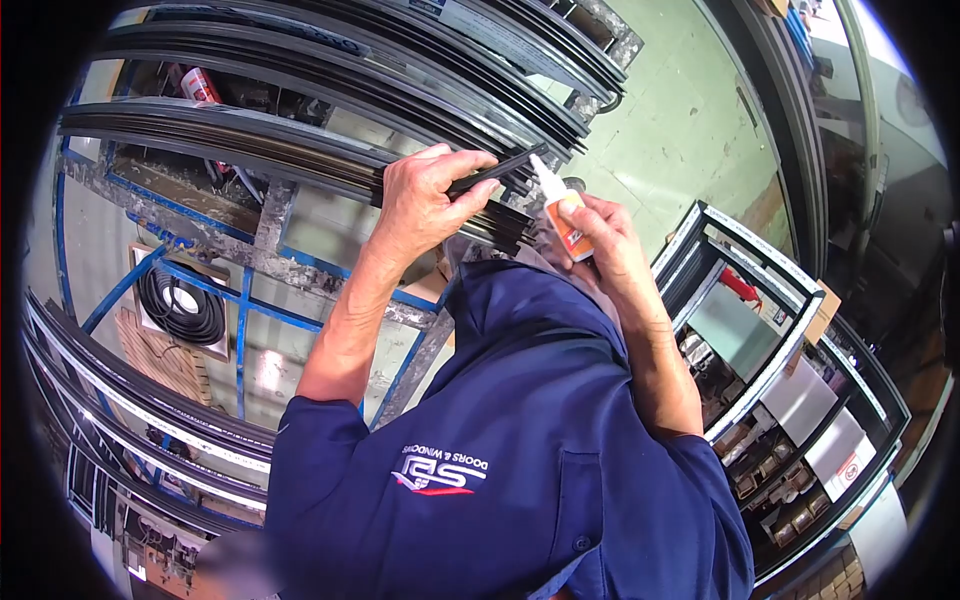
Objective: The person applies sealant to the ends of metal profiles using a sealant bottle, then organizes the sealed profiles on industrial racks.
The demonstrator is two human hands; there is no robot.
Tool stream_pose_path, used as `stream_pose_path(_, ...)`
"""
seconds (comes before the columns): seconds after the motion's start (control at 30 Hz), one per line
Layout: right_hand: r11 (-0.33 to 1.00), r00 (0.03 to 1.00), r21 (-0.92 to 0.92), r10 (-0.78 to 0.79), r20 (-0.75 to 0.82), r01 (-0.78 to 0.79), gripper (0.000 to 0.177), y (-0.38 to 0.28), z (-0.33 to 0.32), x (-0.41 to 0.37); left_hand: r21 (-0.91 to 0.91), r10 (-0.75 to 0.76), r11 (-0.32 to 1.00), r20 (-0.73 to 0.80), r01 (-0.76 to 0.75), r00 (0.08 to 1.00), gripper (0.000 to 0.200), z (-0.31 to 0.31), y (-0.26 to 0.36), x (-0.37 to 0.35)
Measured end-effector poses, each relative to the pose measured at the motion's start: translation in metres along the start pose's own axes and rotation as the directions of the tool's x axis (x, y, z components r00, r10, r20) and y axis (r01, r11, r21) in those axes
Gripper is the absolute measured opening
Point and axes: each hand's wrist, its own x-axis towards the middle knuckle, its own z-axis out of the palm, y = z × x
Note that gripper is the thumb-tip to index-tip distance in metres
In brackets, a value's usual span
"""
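Observation:
My left hand (420, 200) pinches a thin black strip (515, 160) between thumb and fingers, its free end pointing to the upper right. Wrapped in my right hand (610, 235) is a small white bottle with an orange label (567, 222). The bottle's narrow white nozzle points up at the strip's free end; whether they touch cannot be made out. Beneath and beyond my left hand lie long dark profiles (300, 150), side by side.
Blue-edged rack bars (243, 320) stand at the left, with a coiled black cable or seal (180, 305) among them. A red and white tube (198, 85) lies at the upper left. Dark frames (740, 250) stand at the right. Pale floor (650, 130) shows beyond the profiles.

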Motion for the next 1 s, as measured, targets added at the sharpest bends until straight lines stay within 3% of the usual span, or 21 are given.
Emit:
stream_pose_path(0.13,0.994,0.995,0.018,-0.104,0.001,0.104,0.036,-0.004,-0.006,-0.004,0.008,-0.005,1.000,-0.010,0.005,1.000,0.020,0.001,-0.004,-0.001)
stream_pose_path(0.43,0.966,0.997,-0.256,-0.026,0.069,0.043,0.039,-0.003,0.011,-0.008,0.001,-0.039,0.999,0.012,0.039,0.999,0.017,0.000,-0.005,0.001)
stream_pose_path(0.53,0.969,0.998,-0.246,-0.009,0.070,0.026,0.039,-0.003,0.011,-0.006,0.006,-0.036,0.999,0.016,0.036,0.999,0.017,0.000,-0.005,0.001)
stream_pose_path(0.63,0.970,0.998,-0.241,-0.030,0.055,0.042,0.040,-0.005,0.015,-0.005,-0.018,0.031,0.999,-0.074,-0.032,0.997,0.020,0.005,-0.008,0.002)
stream_pose_path(0.83,0.960,0.998,-0.276,-0.031,0.063,0.047,0.041,-0.005,0.017,-0.003,-0.008,-0.028,1.000,0.015,0.029,0.999,0.017,-0.001,-0.005,0.001)
stream_pose_path(1.0,0.973,0.999,-0.228,-0.033,0.034,0.039,0.040,-0.004,0.015,-0.003,-0.015,-0.011,1.000,0.001,0.011,1.000,0.017,0.000,-0.005,0.001)
